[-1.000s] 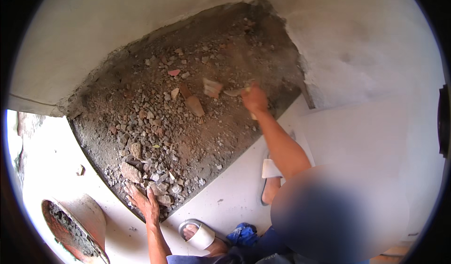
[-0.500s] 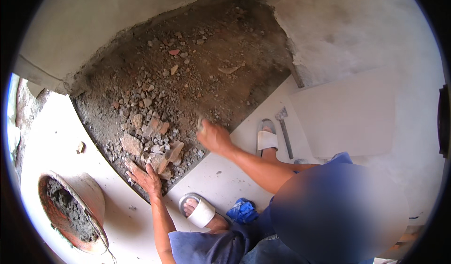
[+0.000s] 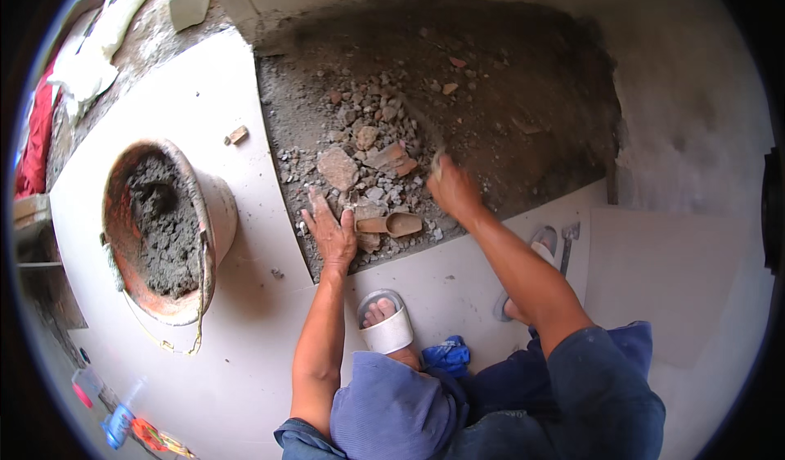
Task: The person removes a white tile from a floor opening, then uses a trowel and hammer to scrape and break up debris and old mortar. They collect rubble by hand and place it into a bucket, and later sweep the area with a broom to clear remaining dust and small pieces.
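Note:
My left hand (image 3: 334, 237) rests with fingers spread on the near left edge of a heap of grey rubble (image 3: 360, 108). Close to its fingers lie a flat stone (image 3: 337, 168) and a tan, scoop-shaped piece (image 3: 402, 224). Closed around a pale-handled tool (image 3: 439, 164), my right hand (image 3: 456, 190) is over the right side of the heap. The tool's far end is smeared by motion, so its kind cannot be made out. The rubble lies on a dark dirt patch (image 3: 531, 153) bordered by pale floor tiles.
A bucket of wet grey mortar (image 3: 214, 206) stands at left on the pale tiles (image 3: 245, 337). A hammer-like tool (image 3: 569, 247) lies right of my sandalled feet, near a loose tile (image 3: 662, 280). Blue crumpled plastic (image 3: 446, 355) sits between my feet. Walls bound the far side.
The view has swung left, showing more of the bucket and the clutter beyond it. My left hand stays spread at the rubble's edge. My right hand still grips the tool over the heap.

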`<act>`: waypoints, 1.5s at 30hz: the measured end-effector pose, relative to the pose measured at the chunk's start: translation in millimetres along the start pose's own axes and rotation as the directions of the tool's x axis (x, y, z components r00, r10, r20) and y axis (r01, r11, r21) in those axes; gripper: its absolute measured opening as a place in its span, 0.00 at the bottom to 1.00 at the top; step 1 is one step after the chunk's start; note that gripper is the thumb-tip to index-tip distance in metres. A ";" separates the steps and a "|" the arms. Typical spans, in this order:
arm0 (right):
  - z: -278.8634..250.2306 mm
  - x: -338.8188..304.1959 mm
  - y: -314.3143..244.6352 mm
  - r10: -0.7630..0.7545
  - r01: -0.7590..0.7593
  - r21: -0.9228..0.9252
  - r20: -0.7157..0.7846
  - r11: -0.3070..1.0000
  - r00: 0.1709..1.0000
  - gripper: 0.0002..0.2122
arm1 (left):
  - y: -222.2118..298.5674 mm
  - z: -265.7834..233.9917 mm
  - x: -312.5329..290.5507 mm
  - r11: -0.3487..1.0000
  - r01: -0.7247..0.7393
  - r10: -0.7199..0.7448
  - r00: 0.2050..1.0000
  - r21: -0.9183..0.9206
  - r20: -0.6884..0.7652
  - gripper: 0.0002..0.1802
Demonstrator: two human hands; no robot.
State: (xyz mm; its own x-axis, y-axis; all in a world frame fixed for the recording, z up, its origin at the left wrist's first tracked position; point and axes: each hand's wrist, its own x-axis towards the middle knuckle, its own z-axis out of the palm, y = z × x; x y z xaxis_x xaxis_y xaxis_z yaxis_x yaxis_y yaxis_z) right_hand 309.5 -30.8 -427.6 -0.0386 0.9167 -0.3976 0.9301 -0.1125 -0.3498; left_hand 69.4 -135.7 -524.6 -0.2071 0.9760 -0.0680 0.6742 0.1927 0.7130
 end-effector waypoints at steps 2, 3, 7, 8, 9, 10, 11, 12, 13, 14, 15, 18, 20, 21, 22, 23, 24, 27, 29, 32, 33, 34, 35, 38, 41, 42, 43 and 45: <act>0.6 -24.8 0.8 -0.032 0.034 -0.056 0.045 0.998 0.998 0.12 | 4.7 2.7 0.6 0.997 0.042 -0.043 0.999 -0.066 -0.009 0.44; -3.8 -32.5 5.2 -0.041 0.048 -0.074 0.085 0.996 0.996 0.13 | 6.7 4.6 1.9 0.993 0.046 -0.048 0.999 -0.110 -0.014 0.44; -26.3 -17.6 20.5 -0.085 0.082 -0.057 -0.063 0.995 0.994 0.13 | 6.8 2.6 2.6 0.975 0.099 -0.105 0.994 -0.201 -0.020 0.44; -31.0 1.1 19.7 -0.082 0.079 -0.029 -0.108 0.996 0.991 0.13 | 5.5 -0.2 1.9 0.970 0.084 -0.098 0.994 -0.229 -0.050 0.42; -35.0 19.1 17.6 -0.076 0.077 0.000 -0.143 0.997 0.987 0.13 | 2.4 -6.1 -0.4 0.970 0.104 -0.113 0.993 -0.219 -0.033 0.41; -34.7 36.3 12.5 -0.028 0.030 0.009 -0.148 1.000 0.989 0.13 | 1.4 -8.9 -0.9 0.963 0.122 -0.125 0.992 -0.240 0.003 0.40; -32.0 51.0 6.0 0.025 -0.021 0.024 -0.161 0.999 0.987 0.12 | 0.3 -12.1 -3.4 0.958 0.194 -0.185 0.981 -0.210 0.060 0.39; -27.7 59.0 -0.5 0.099 -0.098 0.014 -0.135 0.995 0.986 0.11 | -0.7 -14.7 -3.2 0.956 0.198 -0.185 0.979 -0.218 0.081 0.39; -22.8 60.8 -6.0 0.078 -0.079 -0.044 -0.035 0.996 0.996 0.11 | -0.9 -16.9 -5.3 0.951 0.124 -0.114 0.992 -0.284 0.049 0.39; -15.0 52.8 -12.1 0.003 -0.002 -0.022 0.031 1.000 1.000 0.11 | -0.6 -18.5 -5.2 0.944 0.126 -0.117 0.992 -0.306 0.047 0.39; -8.7 40.1 -16.5 -0.043 0.041 0.018 0.087 0.999 0.995 0.12 | 0.3 -19.3 -5.3 0.928 0.121 -0.114 0.993 -0.353 0.041 0.39; 0.8 -13.8 -14.0 -0.101 0.097 0.096 0.036 0.991 0.994 0.13 | 3.3 -20.4 -8.3 0.950 0.140 -0.133 0.990 -0.280 0.045 0.39; -2.2 -43.6 4.6 -0.090 0.086 0.163 0.018 0.983 0.996 0.15 | 4.7 -17.9 -8.2 0.953 0.143 -0.136 0.990 -0.268 0.046 0.38; -2.7 -56.2 13.3 -0.021 0.019 0.224 0.006 0.975 1.000 0.16 | 5.1 -16.4 -8.5 0.954 0.114 -0.107 0.993 -0.276 0.039 0.37; -4.2 -65.1 23.2 0.010 0.001 0.304 -0.033 0.953 0.999 0.16 | 4.8 -14.9 -8.9 0.953 0.102 -0.097 0.995 -0.285 0.032 0.37; -6.7 -70.3 34.3 0.121 -0.111 0.262 -0.024 0.959 0.992 0.19 | 4.4 -14.0 -10.4 0.950 0.093 -0.092 0.996 -0.300 0.017 0.36; -9.6 -72.9 44.9 0.205 -0.200 0.237 0.003 0.951 0.979 0.22 | 3.8 -12.3 -10.8 0.937 0.165 -0.157 0.986 -0.309 0.052 0.35; -19.6 -72.8 70.3 0.390 -0.381 0.285 0.026 0.880 0.920 0.24 | 1.3 -14.0 -19.0 0.951 0.233 -0.216 0.971 -0.204 0.101 0.36; -25.8 -71.0 83.1 0.320 -0.301 0.176 -0.092 0.937 0.943 0.22 | 1.3 -13.7 -21.5 0.961 0.208 -0.192 0.976 -0.184 0.103 0.38; -28.2 -67.2 91.7 0.248 -0.240 0.107 -0.068 0.965 0.966 0.21 | 4.0 -12.8 -20.7 0.961 0.210 -0.199 0.977 -0.182 0.077 0.41; -27.8 -65.8 90.9 0.220 -0.212 0.101 -0.075 0.972 0.973 0.21 | 5.8 -12.9 -18.7 0.961 0.207 -0.198 0.978 -0.185 0.063 0.41; -25.3 -64.6 87.4 0.190 -0.182 0.092 -0.086 0.979 0.978 0.21 | 7.8 -14.3 -17.0 0.963 0.183 -0.178 0.983 -0.197 0.042 0.41; -22.7 -63.8 82.2 0.162 -0.152 0.103 -0.105 0.983 0.981 0.20 | 10.3 -16.1 -15.6 0.957 0.205 -0.200 0.979 -0.204 0.045 0.41; -10.8 -63.7 56.0 0.100 -0.081 0.117 -0.166 0.990 0.981 0.20 | 18.7 -22.4 -5.6 0.943 0.182 -0.198 0.980 -0.278 -0.031 0.40; 3.0 -72.8 23.6 0.029 -0.009 0.116 -0.167 0.993 0.986 0.20 | 27.3 -25.8 6.5 0.918 0.206 -0.251 0.963 -0.337 -0.094 0.38; 7.4 -78.7 13.6 -0.031 0.050 0.120 -0.156 0.991 0.987 0.20 | 28.8 -26.9 10.5 0.912 0.224 -0.270 0.958 -0.343 -0.093 0.37; 11.1 -83.7 5.2 -0.090 0.105 0.122 -0.122 0.987 0.988 0.19 | 30.0 -27.4 14.3 0.906 0.237 -0.285 0.954 -0.351 -0.091 0.36; 15.8 -91.0 -5.0 -0.124 0.136 0.116 -0.104 0.984 0.987 0.19 | 30.7 -28.6 16.9 0.896 0.232 -0.303 0.943 -0.379 -0.141 0.32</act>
State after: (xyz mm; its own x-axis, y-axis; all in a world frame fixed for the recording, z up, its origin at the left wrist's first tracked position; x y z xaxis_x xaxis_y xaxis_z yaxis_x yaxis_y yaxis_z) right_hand 302.6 -119.7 -403.0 -0.1152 0.9585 -0.2609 0.8677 -0.0308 -0.4961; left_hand 66.3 -116.1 -483.8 -0.4992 0.8471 -0.1821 0.2876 0.3602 0.8874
